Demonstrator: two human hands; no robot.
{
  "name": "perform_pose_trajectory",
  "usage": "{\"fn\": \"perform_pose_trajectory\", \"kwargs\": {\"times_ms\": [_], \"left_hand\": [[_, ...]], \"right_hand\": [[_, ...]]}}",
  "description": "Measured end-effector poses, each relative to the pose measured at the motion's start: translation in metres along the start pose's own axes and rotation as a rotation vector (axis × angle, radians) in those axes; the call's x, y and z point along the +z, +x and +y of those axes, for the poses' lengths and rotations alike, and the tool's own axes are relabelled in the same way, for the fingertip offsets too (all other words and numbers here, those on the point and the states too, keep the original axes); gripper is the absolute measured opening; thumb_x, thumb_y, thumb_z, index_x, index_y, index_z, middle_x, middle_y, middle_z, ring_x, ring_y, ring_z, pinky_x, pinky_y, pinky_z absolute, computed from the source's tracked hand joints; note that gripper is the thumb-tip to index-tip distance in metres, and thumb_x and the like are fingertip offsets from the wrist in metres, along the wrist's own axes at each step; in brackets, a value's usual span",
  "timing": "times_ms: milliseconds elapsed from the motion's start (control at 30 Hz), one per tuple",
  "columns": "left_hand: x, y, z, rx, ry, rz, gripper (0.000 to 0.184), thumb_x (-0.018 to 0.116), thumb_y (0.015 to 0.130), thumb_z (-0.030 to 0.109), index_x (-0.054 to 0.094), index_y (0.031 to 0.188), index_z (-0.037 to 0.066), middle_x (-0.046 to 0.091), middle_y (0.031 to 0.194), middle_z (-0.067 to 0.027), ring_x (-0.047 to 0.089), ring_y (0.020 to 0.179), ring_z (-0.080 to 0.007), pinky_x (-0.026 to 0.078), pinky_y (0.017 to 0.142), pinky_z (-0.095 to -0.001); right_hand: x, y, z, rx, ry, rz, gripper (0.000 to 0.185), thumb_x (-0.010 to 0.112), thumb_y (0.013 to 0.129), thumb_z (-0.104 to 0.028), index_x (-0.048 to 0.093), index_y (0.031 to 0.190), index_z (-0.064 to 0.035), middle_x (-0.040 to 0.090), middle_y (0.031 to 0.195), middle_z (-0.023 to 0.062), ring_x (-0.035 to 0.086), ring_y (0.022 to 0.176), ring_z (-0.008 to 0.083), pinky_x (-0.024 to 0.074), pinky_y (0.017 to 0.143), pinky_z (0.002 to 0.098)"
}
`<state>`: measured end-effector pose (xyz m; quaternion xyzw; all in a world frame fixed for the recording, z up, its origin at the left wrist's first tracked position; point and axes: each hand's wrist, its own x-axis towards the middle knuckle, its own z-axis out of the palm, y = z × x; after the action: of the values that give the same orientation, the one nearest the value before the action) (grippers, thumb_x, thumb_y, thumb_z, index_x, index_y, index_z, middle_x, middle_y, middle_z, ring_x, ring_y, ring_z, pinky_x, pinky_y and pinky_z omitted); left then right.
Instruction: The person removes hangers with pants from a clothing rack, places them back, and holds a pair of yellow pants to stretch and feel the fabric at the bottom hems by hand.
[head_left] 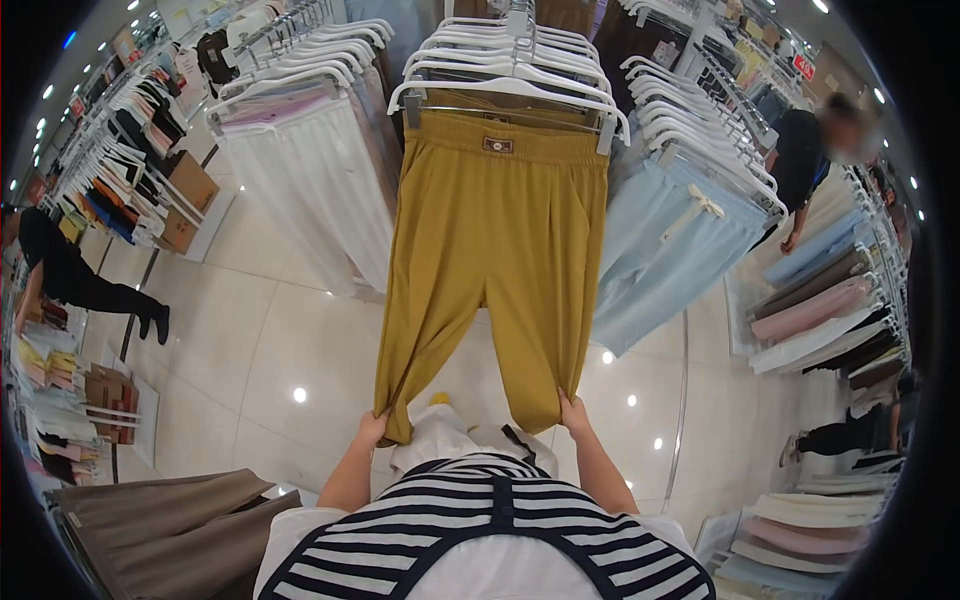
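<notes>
Mustard-yellow trousers [490, 230] hang in front of me, clipped at the elastic waistband to a white hanger [520, 85]. A small dark label [498, 146] sits at the middle of the waistband. My left hand [372, 428] pinches the hem of the leg on the left, and the cloth gathers there in folds. On the other leg, my right hand [574, 412] grips the outer edge near the hem. Both legs are drawn apart, with the floor showing between them. Part of each hand's fingers is hidden by the fabric.
White trousers [300, 180] hang left of the mustard pair, light blue trousers [675, 240] right. Brown trousers [170, 530] are at lower left. Clothes racks line both sides. One person in dark clothes [75, 260] stands left, another [795, 150] right. Cardboard boxes [185, 195] stand at left.
</notes>
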<state>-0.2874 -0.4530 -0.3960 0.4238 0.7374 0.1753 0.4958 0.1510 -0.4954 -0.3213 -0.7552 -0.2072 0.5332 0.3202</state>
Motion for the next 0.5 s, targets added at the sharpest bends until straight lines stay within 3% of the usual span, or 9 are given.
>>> {"fn": "perform_pose_trajectory", "kwargs": {"times_ms": [67, 500], "left_hand": [[-0.001, -0.001, 0.0, 0.003, -0.003, 0.003, 0.044, 0.056, 0.082, 0.034, 0.059, 0.093, -0.008, 0.063, 0.084, -0.0214, 0.061, 0.08, -0.0283, 0.045, 0.071, -0.0348], [-0.005, -0.012, 0.01, -0.007, -0.006, 0.008, 0.044, 0.058, 0.081, 0.034, 0.06, 0.092, -0.009, 0.063, 0.083, -0.0208, 0.061, 0.08, -0.0275, 0.045, 0.07, -0.0338]], "right_hand": [[0.001, 0.008, 0.012, -0.176, 0.012, -0.011, 0.048, 0.045, 0.09, -0.037, 0.052, 0.111, 0.0059, 0.061, 0.095, 0.0138, 0.058, 0.088, 0.0195, 0.0442, 0.076, 0.0288], [-0.004, 0.019, 0.041, -0.239, -0.162, 0.082, 0.045, 0.046, 0.089, -0.036, 0.057, 0.1, 0.0064, 0.063, 0.086, 0.0196, 0.06, 0.082, 0.0252, 0.0451, 0.072, 0.0326]]}}
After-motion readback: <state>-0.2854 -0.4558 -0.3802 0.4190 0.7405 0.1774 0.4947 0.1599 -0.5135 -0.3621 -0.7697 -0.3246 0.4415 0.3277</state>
